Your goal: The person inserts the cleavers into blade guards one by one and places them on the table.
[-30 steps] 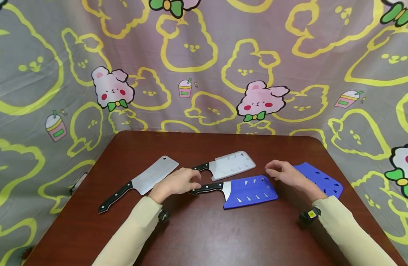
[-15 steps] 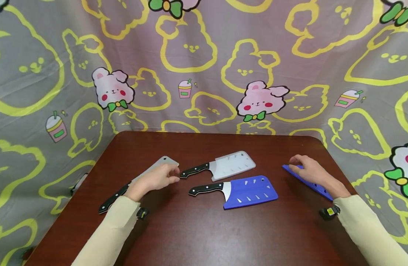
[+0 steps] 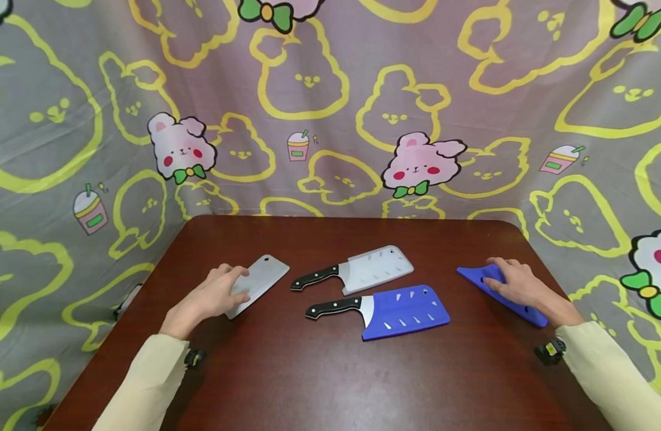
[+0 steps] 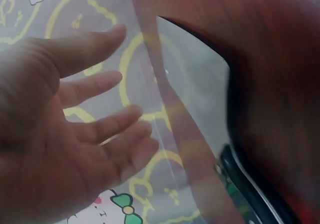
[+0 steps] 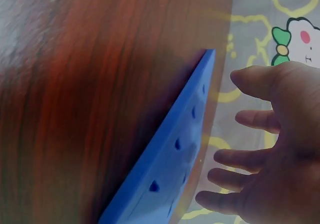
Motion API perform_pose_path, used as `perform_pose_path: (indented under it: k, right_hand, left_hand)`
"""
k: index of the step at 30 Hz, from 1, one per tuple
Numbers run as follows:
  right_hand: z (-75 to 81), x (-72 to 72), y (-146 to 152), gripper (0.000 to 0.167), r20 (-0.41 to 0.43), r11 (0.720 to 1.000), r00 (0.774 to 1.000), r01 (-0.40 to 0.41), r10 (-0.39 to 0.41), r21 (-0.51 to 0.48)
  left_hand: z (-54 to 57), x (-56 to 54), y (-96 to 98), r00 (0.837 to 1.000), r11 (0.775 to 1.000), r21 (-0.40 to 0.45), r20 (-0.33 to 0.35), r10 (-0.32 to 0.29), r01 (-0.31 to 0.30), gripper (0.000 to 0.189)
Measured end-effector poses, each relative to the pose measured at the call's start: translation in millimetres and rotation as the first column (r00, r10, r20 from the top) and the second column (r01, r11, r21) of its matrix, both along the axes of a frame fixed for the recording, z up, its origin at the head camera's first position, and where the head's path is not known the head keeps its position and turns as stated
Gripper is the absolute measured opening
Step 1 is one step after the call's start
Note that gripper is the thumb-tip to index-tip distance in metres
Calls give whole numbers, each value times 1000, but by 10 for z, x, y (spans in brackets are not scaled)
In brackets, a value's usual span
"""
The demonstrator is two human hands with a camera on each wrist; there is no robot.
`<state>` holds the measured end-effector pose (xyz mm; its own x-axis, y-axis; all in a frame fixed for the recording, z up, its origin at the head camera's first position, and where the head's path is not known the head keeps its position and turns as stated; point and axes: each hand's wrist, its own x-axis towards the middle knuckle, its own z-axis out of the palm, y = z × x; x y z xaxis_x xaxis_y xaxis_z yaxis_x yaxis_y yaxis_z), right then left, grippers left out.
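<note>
At the left, a bare cleaver [image 3: 267,276] lies on the table, my left hand [image 3: 211,294] hovering over its blade and hiding the black handle. In the left wrist view, the left hand [image 4: 65,119] has spread, relaxed fingers, apart from the cleaver [image 4: 200,83]. A blue blade sheath [image 3: 516,306] with small slots lies at the right, partly covered by my right hand [image 3: 516,284]. In the right wrist view, loose, empty fingers of the right hand [image 5: 270,149] appear beside the sheath [image 5: 165,159], with a gap between them.
Mid-table lie two black-handled cleavers, one in a white sheath [image 3: 381,268], the other in a blue sheath [image 3: 408,311]. The dark brown table [image 3: 330,383] backs onto a patterned curtain [image 3: 341,90] that also hangs at both sides.
My left hand has moved left from the middle cleavers' handles to above the bare cleaver. My right hand has moved right, over the loose blue sheath. The middle cleavers have stayed put.
</note>
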<state>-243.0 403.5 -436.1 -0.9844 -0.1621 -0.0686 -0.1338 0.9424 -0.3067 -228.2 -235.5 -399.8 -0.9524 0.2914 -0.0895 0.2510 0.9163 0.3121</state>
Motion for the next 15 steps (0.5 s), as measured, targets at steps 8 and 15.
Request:
perform_pose_path:
  k: [8,15]
  right_hand:
    - [-118,23,72,68,33,995,998,-63,60,83]
    - [-134,36,92,69,81,992,994,-77,69,99]
  left_hand:
    - [-128,71,-134,998,996,-75,51,45,-42,66]
    - [-190,87,-209,997,992,-122,73,37,-28,63]
